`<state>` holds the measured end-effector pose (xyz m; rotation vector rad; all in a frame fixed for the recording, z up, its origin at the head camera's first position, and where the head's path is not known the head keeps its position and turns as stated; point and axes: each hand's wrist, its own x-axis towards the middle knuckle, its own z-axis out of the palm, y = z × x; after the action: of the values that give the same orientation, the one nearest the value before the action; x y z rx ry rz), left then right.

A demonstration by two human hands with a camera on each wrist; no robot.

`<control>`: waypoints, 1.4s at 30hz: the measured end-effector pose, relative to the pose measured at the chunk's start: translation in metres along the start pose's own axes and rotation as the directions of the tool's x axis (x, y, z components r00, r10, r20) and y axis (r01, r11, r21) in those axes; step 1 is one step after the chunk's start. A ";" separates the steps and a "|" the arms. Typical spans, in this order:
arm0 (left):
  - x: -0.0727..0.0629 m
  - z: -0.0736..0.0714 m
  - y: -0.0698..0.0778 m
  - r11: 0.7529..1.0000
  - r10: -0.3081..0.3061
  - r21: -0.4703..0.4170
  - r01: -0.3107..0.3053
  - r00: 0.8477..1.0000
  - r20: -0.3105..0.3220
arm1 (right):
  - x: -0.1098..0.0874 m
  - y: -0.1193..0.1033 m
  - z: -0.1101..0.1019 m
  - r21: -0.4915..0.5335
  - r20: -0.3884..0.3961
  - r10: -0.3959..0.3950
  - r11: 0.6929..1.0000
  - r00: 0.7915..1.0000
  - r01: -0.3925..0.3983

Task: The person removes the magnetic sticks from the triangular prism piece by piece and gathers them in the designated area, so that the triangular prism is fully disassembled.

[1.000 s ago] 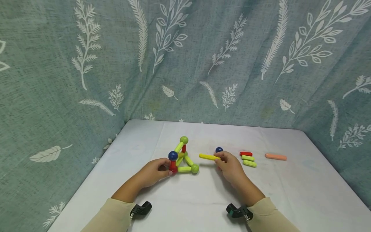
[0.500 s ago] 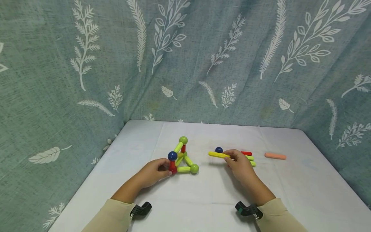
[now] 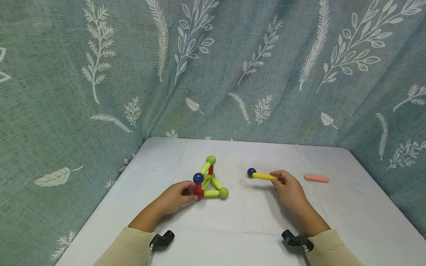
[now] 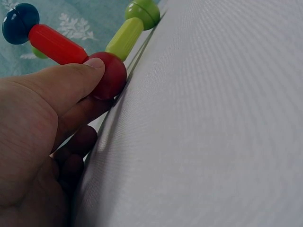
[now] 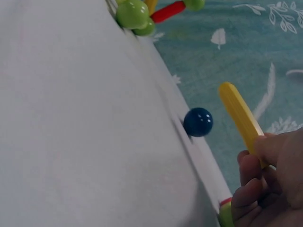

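My left hand [image 3: 176, 198] pinches a red ball [image 4: 112, 78] at the near-left corner of a magnetic rod-and-ball frame; the thumb lies over the ball. From that ball rises a short red rod [image 4: 59, 45] topped by a blue ball [image 3: 198, 178]. Lime rods [image 3: 211, 193] link it to a green ball [image 3: 224, 193], and another green ball [image 3: 211, 160] sits high at the back. Over on the right, my right hand [image 3: 289, 188] pinches one end of a long yellow rod [image 3: 263, 176], its free end pointing left. A loose blue ball [image 5: 198, 122] lies beside that free end.
An orange rod [image 3: 316, 178] lies on the white cloth-covered table [image 3: 246, 229], right of my right hand. Short lime and red rods [image 5: 226, 213] peek out beside that hand in the right wrist view. A leaf-patterned teal curtain [image 3: 229, 66] encloses the back and sides.
My right hand has moved rightward with the yellow rod, past the loose blue ball, and now covers the short red and lime rods in the head view. The left hand has stayed put.
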<state>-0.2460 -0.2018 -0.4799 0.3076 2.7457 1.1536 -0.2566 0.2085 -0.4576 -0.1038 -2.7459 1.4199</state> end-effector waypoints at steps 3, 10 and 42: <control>-0.001 0.000 0.000 1.000 -0.009 -0.005 0.009 1.000 -0.004 | 0.002 0.003 -0.008 0.005 -0.007 -0.011 1.000 1.000 0.011; -0.003 0.000 -0.002 1.000 -0.012 -0.010 0.012 1.000 -0.008 | 0.005 0.010 -0.022 -0.002 -0.020 -0.022 1.000 1.000 0.022; 0.000 0.000 0.001 1.000 0.008 -0.023 -0.008 1.000 0.013 | 0.000 0.059 -0.078 -0.180 -0.154 0.048 0.981 0.987 -0.076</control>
<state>-0.2457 -0.2016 -0.4790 0.3229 2.7203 1.1804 -0.2481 0.3058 -0.4614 -0.2929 -2.7651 1.1154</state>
